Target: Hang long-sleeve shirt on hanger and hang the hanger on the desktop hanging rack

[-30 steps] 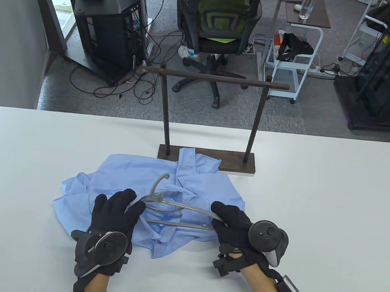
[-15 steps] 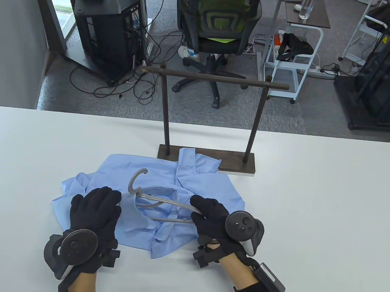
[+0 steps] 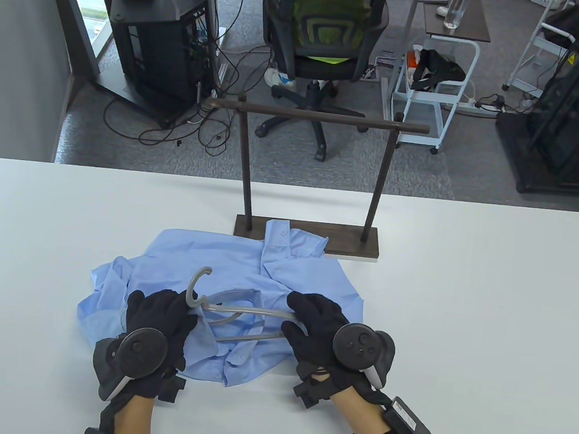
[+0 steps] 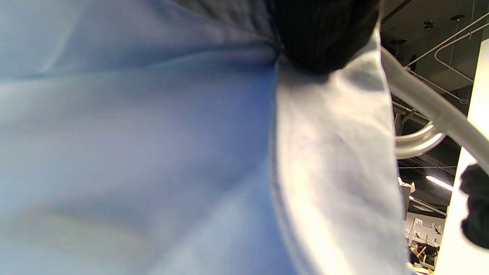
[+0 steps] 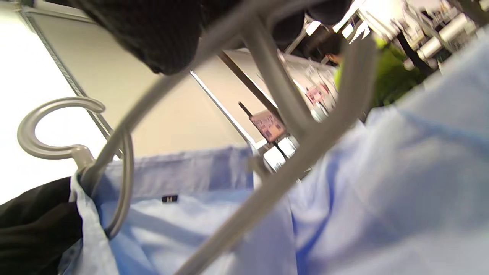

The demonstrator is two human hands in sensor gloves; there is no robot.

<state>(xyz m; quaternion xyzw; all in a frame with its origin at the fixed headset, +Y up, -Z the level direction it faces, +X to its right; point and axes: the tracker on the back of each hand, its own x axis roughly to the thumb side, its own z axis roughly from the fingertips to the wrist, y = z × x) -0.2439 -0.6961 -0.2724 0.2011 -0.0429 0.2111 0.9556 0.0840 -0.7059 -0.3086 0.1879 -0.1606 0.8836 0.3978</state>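
Note:
A light-blue long-sleeve shirt (image 3: pixel 189 259) lies crumpled on the white table (image 3: pixel 465 293). A grey plastic hanger (image 3: pixel 240 311) lies across its open collar, hook (image 3: pixel 196 282) pointing up and left. My right hand (image 3: pixel 306 320) grips the hanger's right arm. My left hand (image 3: pixel 170 310) pinches shirt fabric beside the hanger's neck, and the hanger's left arm is hidden under cloth and glove. The left wrist view is filled by the shirt (image 4: pixel 153 152), with a black fingertip (image 4: pixel 321 34) on it and the hanger (image 4: pixel 420 99) beside it. In the right wrist view, the hanger (image 5: pixel 267 198) sits over the shirt (image 5: pixel 401 198).
The dark wooden desktop rack stands just behind the shirt, its base (image 3: pixel 348 242) touching a sleeve cuff and its bar (image 3: pixel 323 116) high above. An office chair (image 3: pixel 320 37), carts and computer gear stand beyond the table's far edge.
The hanger has shifted left, its left end going into the shirt. My left hand moved right to the hanger's neck and took hold of fabric. My right hand followed with the hanger.

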